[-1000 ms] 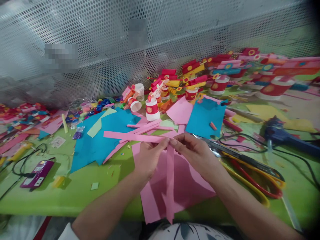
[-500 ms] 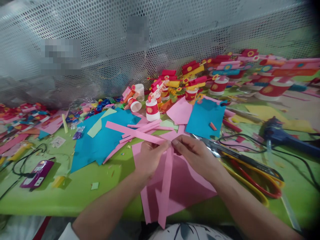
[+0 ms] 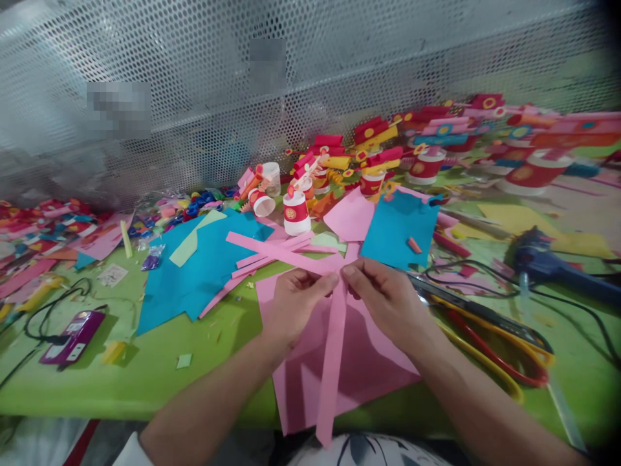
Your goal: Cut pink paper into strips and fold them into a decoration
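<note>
Best let near strip [image 3: 332, 369] hang toward six o'clock, over the sheet [image 3: 381, 362]. With left grip [image 3: 294, 310] and right grip [image 3: 388, 301] pinched close, thumb to finger, on the strips' meeting ends, press flat and evenly; cannot tell if glued. Hold far strip [image 3: 272, 250] toward ten without twisting, clear of the cup [image 3: 296, 224] at eleven.

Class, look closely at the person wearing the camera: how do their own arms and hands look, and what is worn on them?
The left hand and right hand are bare, with no watch visible. Both forearms are uncovered where they show. A plain white fabric sleeve appears by the left elbow; no sleeve shows on the right.
</note>
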`<control>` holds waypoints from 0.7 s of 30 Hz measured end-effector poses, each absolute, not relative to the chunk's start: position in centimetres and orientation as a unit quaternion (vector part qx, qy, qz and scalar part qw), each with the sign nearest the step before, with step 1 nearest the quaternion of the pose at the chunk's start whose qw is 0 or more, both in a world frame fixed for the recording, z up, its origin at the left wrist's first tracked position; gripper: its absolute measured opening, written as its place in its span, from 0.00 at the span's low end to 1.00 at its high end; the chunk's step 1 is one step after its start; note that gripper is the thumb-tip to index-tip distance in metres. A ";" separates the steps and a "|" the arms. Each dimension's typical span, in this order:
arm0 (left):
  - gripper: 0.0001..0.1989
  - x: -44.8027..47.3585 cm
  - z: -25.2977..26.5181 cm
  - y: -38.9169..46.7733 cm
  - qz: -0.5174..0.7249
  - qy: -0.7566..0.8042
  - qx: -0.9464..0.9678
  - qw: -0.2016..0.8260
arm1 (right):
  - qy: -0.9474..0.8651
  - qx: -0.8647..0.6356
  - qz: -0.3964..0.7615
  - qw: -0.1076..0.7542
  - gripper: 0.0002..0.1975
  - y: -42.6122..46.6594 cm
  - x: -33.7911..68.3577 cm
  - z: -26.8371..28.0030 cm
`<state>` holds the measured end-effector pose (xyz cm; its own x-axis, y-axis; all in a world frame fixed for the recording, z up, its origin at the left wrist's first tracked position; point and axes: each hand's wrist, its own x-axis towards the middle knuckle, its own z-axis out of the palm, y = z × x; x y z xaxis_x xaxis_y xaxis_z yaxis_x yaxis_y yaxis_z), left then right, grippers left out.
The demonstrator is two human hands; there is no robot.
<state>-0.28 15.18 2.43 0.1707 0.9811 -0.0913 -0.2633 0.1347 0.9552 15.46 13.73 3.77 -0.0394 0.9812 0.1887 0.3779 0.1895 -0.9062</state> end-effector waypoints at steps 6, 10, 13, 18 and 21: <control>0.11 -0.4 2.6 15.3 0.507 0.404 0.450 0.614 | -0.621 -0.526 0.374 0.445 0.19 13.8 15.4 3.6; 0.09 -0.6 2.4 15.4 0.518 0.416 0.449 0.598 | -0.617 -0.523 0.403 0.428 0.19 13.8 15.3 3.5; 0.10 -0.6 2.5 15.5 0.523 0.422 0.447 0.590 | -0.622 -0.522 0.414 0.412 0.19 13.8 15.2 3.6; 0.11 -0.5 2.8 15.3 0.510 0.416 0.466 0.591 | -0.620 -0.517 0.408 0.426 0.19 13.7 15.1 3.6; 0.10 -0.4 2.9 15.1 0.511 0.417 0.472 0.585 | -0.621 -0.522 0.395 0.432 0.19 13.7 15.2 3.8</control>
